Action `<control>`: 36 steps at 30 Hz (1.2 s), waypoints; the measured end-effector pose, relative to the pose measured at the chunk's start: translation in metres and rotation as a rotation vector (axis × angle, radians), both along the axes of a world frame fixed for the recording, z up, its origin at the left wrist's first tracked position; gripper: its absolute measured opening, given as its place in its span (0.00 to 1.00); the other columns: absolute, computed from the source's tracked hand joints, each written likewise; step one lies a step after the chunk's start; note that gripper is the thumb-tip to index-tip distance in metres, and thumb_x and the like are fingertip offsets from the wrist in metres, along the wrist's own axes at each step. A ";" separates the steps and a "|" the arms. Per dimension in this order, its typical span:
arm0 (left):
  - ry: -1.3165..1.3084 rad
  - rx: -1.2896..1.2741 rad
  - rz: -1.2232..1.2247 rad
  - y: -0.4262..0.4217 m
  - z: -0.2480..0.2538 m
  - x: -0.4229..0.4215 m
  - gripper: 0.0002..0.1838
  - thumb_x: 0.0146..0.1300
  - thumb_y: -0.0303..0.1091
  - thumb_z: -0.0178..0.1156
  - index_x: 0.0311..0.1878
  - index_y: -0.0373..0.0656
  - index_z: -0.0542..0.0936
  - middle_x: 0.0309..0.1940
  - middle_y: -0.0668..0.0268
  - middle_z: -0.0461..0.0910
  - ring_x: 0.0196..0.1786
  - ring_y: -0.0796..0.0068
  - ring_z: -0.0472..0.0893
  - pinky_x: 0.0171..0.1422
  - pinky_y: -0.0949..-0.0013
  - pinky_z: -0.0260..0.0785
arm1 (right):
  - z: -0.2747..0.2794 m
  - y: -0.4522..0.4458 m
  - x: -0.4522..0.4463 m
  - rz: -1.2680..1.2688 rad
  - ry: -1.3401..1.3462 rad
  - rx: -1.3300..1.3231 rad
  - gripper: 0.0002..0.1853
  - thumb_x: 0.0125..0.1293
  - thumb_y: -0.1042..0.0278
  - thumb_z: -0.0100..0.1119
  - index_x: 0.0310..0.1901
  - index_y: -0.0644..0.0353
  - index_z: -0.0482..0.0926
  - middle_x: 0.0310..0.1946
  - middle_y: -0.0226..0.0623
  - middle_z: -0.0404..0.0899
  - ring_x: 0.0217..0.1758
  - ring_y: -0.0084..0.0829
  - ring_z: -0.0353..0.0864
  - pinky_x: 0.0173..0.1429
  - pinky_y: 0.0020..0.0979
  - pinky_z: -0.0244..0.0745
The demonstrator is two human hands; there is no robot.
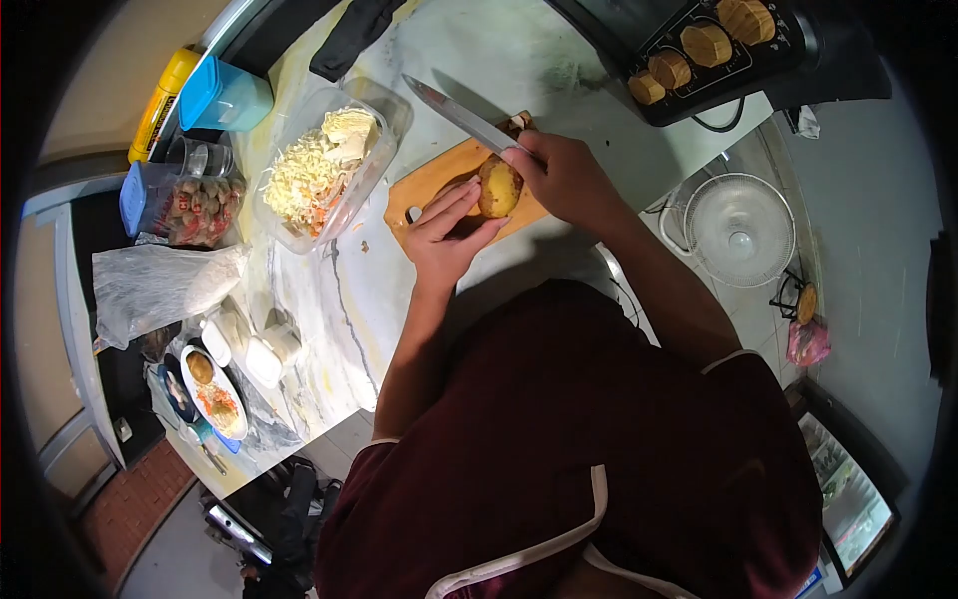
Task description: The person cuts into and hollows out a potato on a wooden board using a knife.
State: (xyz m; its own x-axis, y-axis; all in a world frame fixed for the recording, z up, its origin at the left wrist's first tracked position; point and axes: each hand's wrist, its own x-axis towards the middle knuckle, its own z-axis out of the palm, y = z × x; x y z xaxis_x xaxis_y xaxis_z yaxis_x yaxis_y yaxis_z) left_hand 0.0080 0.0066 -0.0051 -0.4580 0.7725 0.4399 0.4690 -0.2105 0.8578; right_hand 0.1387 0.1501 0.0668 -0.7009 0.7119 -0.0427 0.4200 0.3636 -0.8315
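A potato [500,188], yellow with brown patches of skin, rests on the wooden cutting board [437,168]. My left hand [448,226] holds it from the left, fingertips on its upper side and thumb along the near side. In my right hand [561,172] is a knife [461,113], gripped by the handle. Its long blade points away to the upper left, above the far side of the board, and my right fingers are close to the potato. A small brownish piece [520,121] lies at the board's far corner.
Left of the board stands a clear plastic container [380,163] of shredded food. Beyond are a blue-lidded box [228,95], a jar [205,208], a plastic bag [150,285] and an oval plate [232,427]. A black appliance [714,75] with wooden knobs sits far right; a white basket [740,230] is lower down.
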 end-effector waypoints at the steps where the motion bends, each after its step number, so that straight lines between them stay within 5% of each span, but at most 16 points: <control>1: 0.002 0.003 -0.001 0.000 -0.001 -0.001 0.26 0.42 0.24 0.79 0.48 0.34 0.85 0.49 0.53 0.84 0.55 0.59 0.83 0.63 0.62 0.74 | 0.003 -0.001 0.000 -0.014 -0.021 -0.065 0.14 0.69 0.60 0.57 0.33 0.64 0.77 0.25 0.47 0.77 0.29 0.46 0.77 0.37 0.40 0.72; 6: -0.010 0.000 0.012 -0.002 -0.004 -0.001 0.26 0.42 0.24 0.79 0.48 0.34 0.85 0.50 0.53 0.84 0.55 0.60 0.83 0.62 0.62 0.75 | -0.008 -0.002 0.004 0.041 0.061 0.066 0.14 0.69 0.59 0.58 0.34 0.64 0.77 0.24 0.46 0.77 0.28 0.43 0.77 0.37 0.39 0.71; 27: -0.029 0.004 0.000 0.000 -0.004 -0.002 0.25 0.41 0.23 0.79 0.47 0.34 0.85 0.50 0.53 0.84 0.55 0.60 0.83 0.62 0.61 0.75 | -0.005 0.005 -0.001 -0.005 0.000 -0.197 0.16 0.69 0.56 0.59 0.33 0.64 0.78 0.21 0.41 0.76 0.24 0.35 0.73 0.35 0.36 0.70; 29: -0.023 0.009 -0.001 0.000 -0.004 -0.001 0.25 0.41 0.23 0.79 0.47 0.34 0.85 0.49 0.53 0.84 0.55 0.60 0.83 0.62 0.62 0.75 | -0.012 0.004 0.000 0.002 -0.005 -0.176 0.16 0.71 0.57 0.57 0.35 0.64 0.78 0.20 0.30 0.70 0.24 0.20 0.64 0.31 0.29 0.64; 36: -0.098 -0.005 -0.024 -0.002 -0.003 -0.003 0.24 0.43 0.18 0.76 0.48 0.32 0.83 0.51 0.51 0.83 0.57 0.59 0.82 0.63 0.61 0.73 | -0.007 0.004 0.001 0.005 -0.024 -0.225 0.16 0.72 0.57 0.56 0.37 0.64 0.78 0.20 0.31 0.71 0.25 0.20 0.64 0.32 0.29 0.64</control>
